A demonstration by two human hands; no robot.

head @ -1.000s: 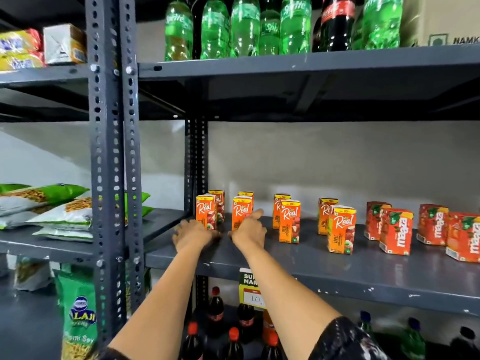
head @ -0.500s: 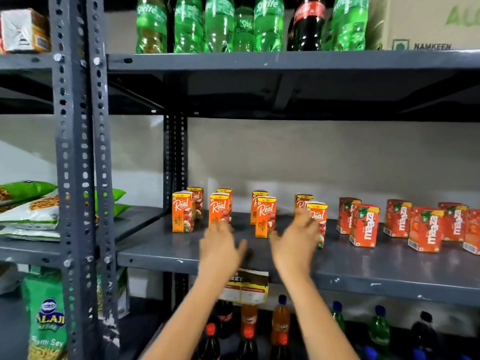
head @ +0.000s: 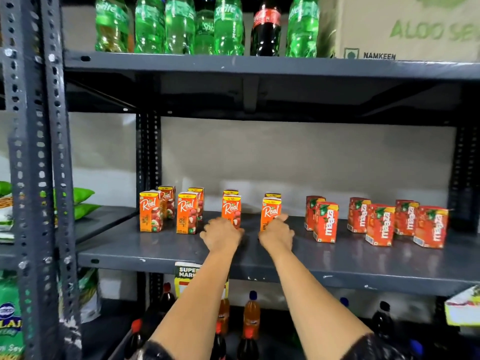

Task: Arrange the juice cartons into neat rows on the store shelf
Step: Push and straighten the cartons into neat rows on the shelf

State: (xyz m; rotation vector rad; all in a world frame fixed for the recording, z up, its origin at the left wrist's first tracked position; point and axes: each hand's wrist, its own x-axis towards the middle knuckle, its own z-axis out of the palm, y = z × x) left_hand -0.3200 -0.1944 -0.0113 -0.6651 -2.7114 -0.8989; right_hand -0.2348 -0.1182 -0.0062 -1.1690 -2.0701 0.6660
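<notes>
Orange Real juice cartons stand in pairs, front and back, on the grey shelf (head: 363,258): one pair at the far left (head: 150,211), a second (head: 186,213) beside it. My left hand (head: 222,233) is closed around the base of the third front Real carton (head: 231,207). My right hand (head: 276,233) grips the fourth front Real carton (head: 271,210), with its index finger along the carton's right side. Red Maaza cartons (head: 324,222) stand in looser pairs to the right, as far as the last one (head: 431,226).
Green and dark soda bottles (head: 179,24) and a cardboard box (head: 410,27) fill the shelf above. Small bottles (head: 251,315) stand below, behind a hanging price tag (head: 185,276). A perforated steel upright (head: 39,178) rises at the left, with snack bags (head: 83,201) beyond it.
Both hands left the two left front Real cartons, moved right along the shelf, and now rest on the third and fourth front Real cartons. The view shifted right too.
</notes>
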